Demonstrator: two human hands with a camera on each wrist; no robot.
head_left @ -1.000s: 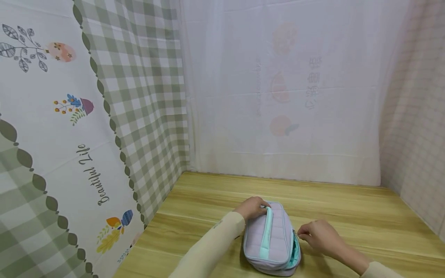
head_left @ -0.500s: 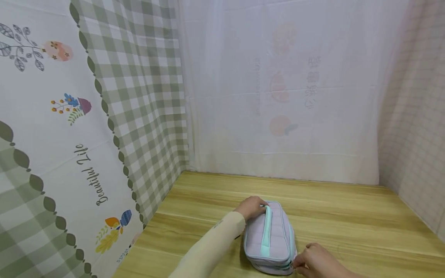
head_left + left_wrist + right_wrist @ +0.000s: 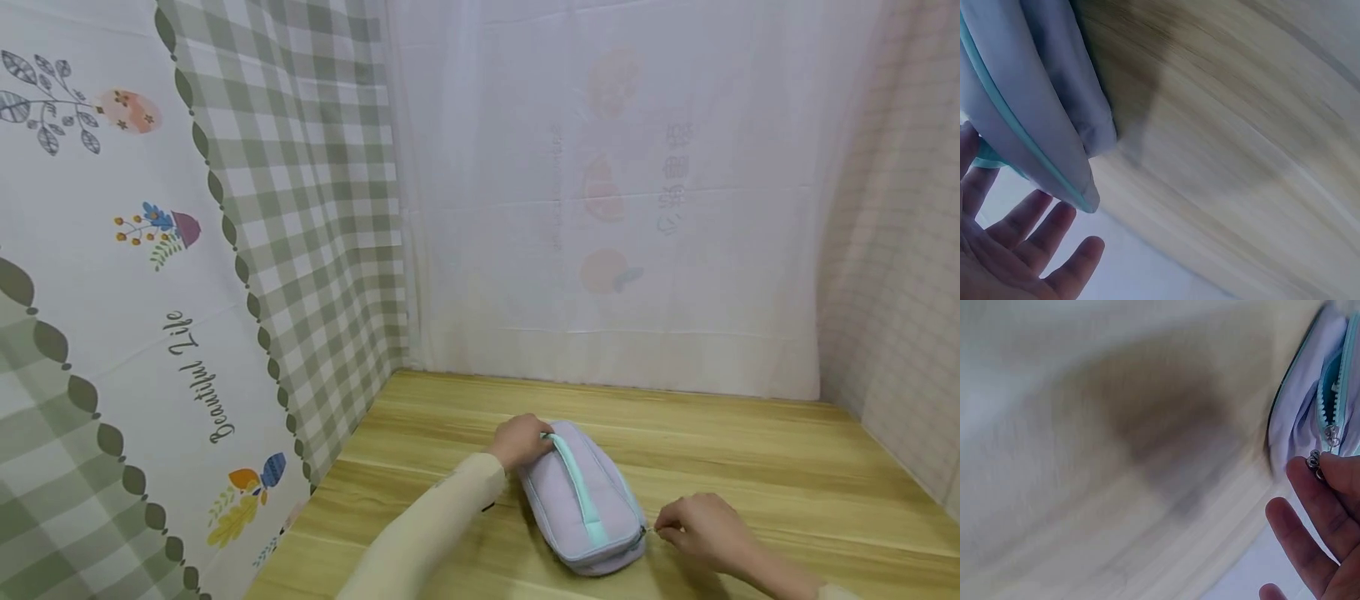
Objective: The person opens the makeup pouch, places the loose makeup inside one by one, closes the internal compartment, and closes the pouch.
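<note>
A lilac pencil case with mint trim lies tilted on the wooden table. My left hand holds the far end of its mint carry strap; in the left wrist view, the other fingers spread loosely under the case's piped edge. At the near right corner my right hand pinches the zipper pull between thumb and index finger, the remaining fingers apart. Its slider sits where the zipper teeth part, showing a narrow dark teal gap beside it. The inside of the case is hidden.
The wooden table extends around the case. A green checked cloth hangs at the left, a pale sheet at the back, and a faintly gridded cloth at the right.
My right hand drew the zipper pull along the side to the near corner, and the gaping side narrowed. The case has turned, its near end swinging right, with my left hand shifting slightly left and away.
</note>
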